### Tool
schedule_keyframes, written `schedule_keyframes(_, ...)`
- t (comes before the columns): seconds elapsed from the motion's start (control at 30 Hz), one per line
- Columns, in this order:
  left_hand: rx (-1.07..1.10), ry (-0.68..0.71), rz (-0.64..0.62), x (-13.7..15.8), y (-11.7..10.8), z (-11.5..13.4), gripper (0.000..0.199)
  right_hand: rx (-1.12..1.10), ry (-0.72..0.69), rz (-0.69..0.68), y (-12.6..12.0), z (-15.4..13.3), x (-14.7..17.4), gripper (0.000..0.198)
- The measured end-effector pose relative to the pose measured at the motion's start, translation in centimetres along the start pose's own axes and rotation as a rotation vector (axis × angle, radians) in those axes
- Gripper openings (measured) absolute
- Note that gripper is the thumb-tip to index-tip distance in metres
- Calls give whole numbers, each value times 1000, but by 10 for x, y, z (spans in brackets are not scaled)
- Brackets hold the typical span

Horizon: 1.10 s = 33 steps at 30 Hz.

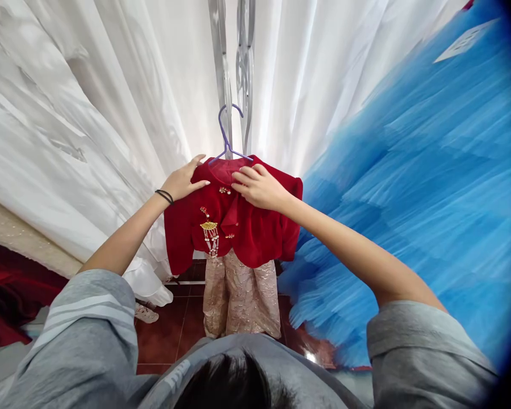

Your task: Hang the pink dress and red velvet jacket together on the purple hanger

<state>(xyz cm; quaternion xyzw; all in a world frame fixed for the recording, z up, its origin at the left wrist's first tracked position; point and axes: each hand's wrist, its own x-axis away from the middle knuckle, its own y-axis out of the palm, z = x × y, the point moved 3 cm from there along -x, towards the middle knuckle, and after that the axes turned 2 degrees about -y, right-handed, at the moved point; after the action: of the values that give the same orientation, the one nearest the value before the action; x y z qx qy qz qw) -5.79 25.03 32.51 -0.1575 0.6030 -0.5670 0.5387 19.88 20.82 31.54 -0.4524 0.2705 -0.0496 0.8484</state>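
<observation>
A red velvet jacket [255, 238] hangs on a purple hanger [225, 130], over a shiny champagne-coloured garment [251, 295]. A gold fan-shaped ornament with beaded tassels [210, 230] decorates its front, beside small jewelled fastenings. My left hand [183, 179], wearing a black band at the wrist, grips the jacket's shoulder on the left, thumb across the front and fingers over the top. At the neckline, my right hand [259, 187] has its fingers bent and closed on the collar edge. A folded red flap [230, 216] shows just beneath it. Its fingertips are partly hidden.
Silvery metal bars [234, 57] rise behind the hanger. White drapery [145, 85] spreads behind and to the left. A big blue tulle garment [409, 187] fills the right side. Dark red cloth [12, 284] lies at the lower left, and the floor has dark red tiles [162, 335].
</observation>
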Motion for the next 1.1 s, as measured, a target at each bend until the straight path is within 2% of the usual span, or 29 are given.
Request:
schedule_keyframes(0.1,-61,-5,20,8,7,6,69,-24,-187,-118,18,-19,-2,39)
schedule_keyframes(0.23,-32,-75,89,11,11,13,56,22,-232,-289,40,-37,-6,41)
schedule_keyframes(0.3,15,-119,149,11,11,16,48,-25,-219,-350,32,-42,-12,33)
schedule_keyframes(0.47,255,-180,300,11,10,20,37,-306,-121,-489,-24,-49,-39,16)
schedule_keyframes(0.57,340,-163,299,11,10,22,39,-370,-97,-456,-31,-52,-56,19)
schedule_keyframes(0.63,321,-138,316,14,9,24,39,-328,-58,-417,-12,-52,-64,21)
schedule_keyframes(0.73,238,-110,326,21,8,27,41,-221,29,-425,28,-51,-69,28)
schedule_keyframes(0.83,101,-98,249,30,11,30,52,-174,63,-410,51,-52,-69,32)
schedule_keyframes(1.0,-99,-27,123,41,18,29,94,-135,72,-332,51,-63,-69,28)
schedule_keyframes(1.1,-127,44,98,42,22,27,104,-86,60,-225,50,-77,-68,28)
